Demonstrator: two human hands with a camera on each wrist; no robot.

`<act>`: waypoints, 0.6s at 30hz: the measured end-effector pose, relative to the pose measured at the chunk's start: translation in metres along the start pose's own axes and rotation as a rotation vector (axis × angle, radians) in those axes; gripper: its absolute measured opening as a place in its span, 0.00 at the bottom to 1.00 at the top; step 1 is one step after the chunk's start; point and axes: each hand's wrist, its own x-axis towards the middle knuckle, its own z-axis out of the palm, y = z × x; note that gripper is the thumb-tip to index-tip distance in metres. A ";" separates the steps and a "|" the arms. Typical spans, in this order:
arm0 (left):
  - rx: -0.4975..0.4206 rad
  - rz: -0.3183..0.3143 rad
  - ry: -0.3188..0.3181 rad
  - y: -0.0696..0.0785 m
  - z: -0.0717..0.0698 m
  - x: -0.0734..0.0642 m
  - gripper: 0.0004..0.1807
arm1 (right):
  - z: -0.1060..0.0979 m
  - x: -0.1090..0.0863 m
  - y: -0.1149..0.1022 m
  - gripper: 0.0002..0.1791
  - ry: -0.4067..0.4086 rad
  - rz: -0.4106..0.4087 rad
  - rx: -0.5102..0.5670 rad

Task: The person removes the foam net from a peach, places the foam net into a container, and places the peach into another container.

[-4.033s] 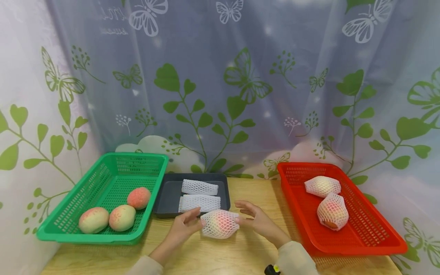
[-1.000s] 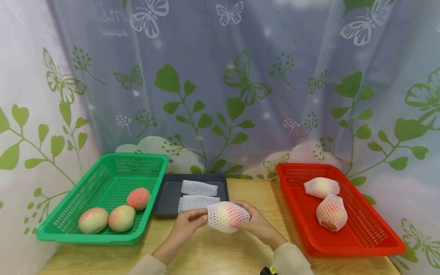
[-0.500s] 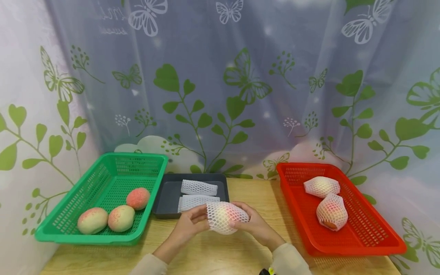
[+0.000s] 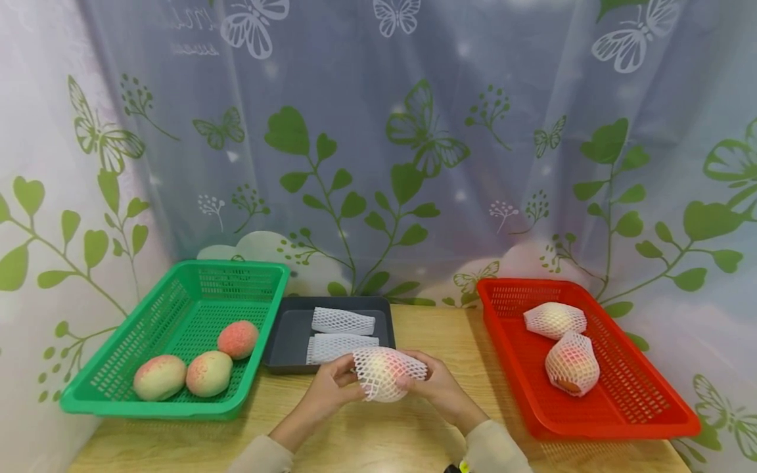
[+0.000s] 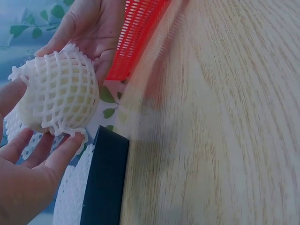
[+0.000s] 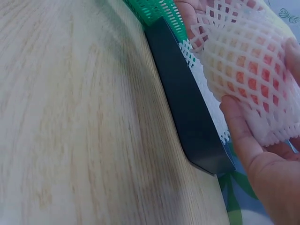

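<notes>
Round pink-and-cream fruit in a white foam-mesh sleeve (image 4: 387, 376): long axis left to right.
The fruit is held above the light wood-grain desk (image 4: 378, 437), near the near-right corner of the dark grey rectangular tray (image 4: 288, 338). The sleeve's flared, loose-edged end points left; its narrower end points right. The left hand (image 4: 331, 389) pinches the mesh edge at the left end between curled fingers and thumb. The right hand (image 4: 442, 387) grips the right end, thumb laid on the near face.
</notes>
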 end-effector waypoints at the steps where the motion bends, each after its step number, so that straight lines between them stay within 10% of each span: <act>1: -0.007 -0.001 0.000 0.000 0.000 0.000 0.35 | 0.000 0.000 0.001 0.33 0.000 0.000 0.009; 18: 0.070 0.024 0.078 -0.006 0.000 -0.001 0.33 | 0.005 0.002 0.002 0.14 0.042 0.015 0.056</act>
